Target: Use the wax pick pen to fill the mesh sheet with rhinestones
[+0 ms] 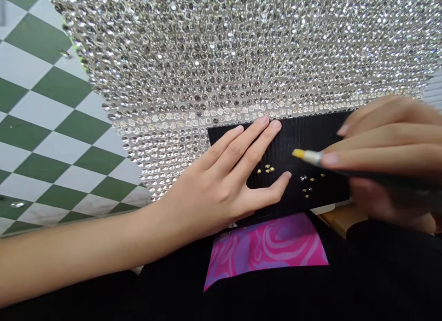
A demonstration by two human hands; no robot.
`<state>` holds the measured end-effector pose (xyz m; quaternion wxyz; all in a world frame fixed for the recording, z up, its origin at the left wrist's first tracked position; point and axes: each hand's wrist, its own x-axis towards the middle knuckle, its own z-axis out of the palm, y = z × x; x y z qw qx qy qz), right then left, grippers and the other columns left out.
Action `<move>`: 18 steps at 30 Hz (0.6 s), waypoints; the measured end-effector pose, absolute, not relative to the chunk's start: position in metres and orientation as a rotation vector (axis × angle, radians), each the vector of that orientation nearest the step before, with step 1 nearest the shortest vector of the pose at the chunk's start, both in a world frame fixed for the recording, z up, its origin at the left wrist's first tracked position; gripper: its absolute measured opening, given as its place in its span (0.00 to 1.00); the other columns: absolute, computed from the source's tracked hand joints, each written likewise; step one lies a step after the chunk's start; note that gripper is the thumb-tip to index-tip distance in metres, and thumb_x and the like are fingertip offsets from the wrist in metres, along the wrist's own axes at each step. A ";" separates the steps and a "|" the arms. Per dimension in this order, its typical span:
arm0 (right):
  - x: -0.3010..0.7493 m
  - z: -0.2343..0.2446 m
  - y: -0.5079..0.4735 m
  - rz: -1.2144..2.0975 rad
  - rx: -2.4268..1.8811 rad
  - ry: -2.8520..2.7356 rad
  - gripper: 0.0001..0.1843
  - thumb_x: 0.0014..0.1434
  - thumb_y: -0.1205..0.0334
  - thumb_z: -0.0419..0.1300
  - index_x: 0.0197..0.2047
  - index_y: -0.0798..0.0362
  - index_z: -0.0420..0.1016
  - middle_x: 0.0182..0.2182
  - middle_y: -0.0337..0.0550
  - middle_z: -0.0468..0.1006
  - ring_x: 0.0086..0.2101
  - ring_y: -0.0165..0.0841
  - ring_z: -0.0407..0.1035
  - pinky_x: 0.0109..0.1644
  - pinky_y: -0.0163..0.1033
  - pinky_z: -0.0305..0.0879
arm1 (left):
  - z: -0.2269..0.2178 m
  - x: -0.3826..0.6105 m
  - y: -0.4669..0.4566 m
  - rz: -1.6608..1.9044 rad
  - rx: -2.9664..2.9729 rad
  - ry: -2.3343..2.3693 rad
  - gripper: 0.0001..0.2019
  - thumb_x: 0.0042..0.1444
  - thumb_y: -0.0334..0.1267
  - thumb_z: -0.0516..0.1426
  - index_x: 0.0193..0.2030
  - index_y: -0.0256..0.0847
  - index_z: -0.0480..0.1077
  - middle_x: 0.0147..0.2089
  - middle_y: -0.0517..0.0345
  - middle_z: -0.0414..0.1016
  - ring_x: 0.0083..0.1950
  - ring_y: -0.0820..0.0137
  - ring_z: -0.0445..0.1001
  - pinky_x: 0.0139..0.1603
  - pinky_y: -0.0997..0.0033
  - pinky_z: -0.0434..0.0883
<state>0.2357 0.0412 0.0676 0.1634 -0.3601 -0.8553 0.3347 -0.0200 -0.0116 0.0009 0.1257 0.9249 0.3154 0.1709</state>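
Note:
My left hand (229,178) lies flat with fingers stretched over a black ribbed tray (293,132), its fingertips near the upper edge. Between the thumb and forefinger sit several small gold rhinestones (269,169). A second loose group of gold and silver rhinestones (306,190) lies farther right on the tray. My right hand (386,137), slightly blurred, grips a pen-like picking tool (312,158) with a yellow tip and a pale collar. That tip hovers over or touches the tray; I cannot tell which. Nothing visible is stuck to it.
Behind the tray spreads a wide sheet covered in rows of clear rhinestones (224,58). Green and white checkered tiles (55,90) show at left, with a loose stone (16,204) on them. A pink and purple swirled card (276,247) rests on dark clothing. Brown cardboard (345,217) lies beside it.

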 end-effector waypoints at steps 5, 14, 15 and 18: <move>0.199 0.058 0.023 0.979 -0.988 -2.503 0.09 0.61 0.66 0.61 0.45 0.56 0.77 0.38 0.38 0.81 0.40 0.30 0.70 0.44 0.43 0.72 | -0.001 -0.020 -0.012 0.527 2.698 0.923 0.20 0.65 0.46 0.54 0.62 0.45 0.60 0.72 0.45 0.57 0.73 0.50 0.58 0.71 0.54 0.65; 0.201 0.045 0.020 0.910 -0.940 -2.517 0.10 0.63 0.64 0.59 0.47 0.53 0.75 0.37 0.38 0.79 0.38 0.29 0.68 0.44 0.44 0.73 | -0.001 -0.019 -0.013 0.543 2.671 0.920 0.17 0.64 0.45 0.55 0.57 0.46 0.63 0.74 0.50 0.55 0.73 0.51 0.57 0.71 0.54 0.65; 0.202 0.044 0.019 0.875 -0.905 -2.540 0.11 0.63 0.61 0.59 0.49 0.51 0.75 0.36 0.38 0.78 0.38 0.29 0.69 0.43 0.44 0.73 | -0.001 -0.020 -0.013 0.543 2.673 0.918 0.16 0.64 0.45 0.55 0.57 0.46 0.63 0.74 0.49 0.55 0.73 0.51 0.57 0.71 0.53 0.65; 0.208 0.040 0.019 0.792 -0.857 -2.584 0.17 0.63 0.49 0.58 0.53 0.44 0.73 0.34 0.39 0.76 0.38 0.32 0.71 0.39 0.44 0.75 | -0.001 -0.020 -0.013 0.529 2.692 0.922 0.17 0.64 0.45 0.55 0.58 0.46 0.63 0.73 0.48 0.56 0.73 0.51 0.57 0.70 0.53 0.66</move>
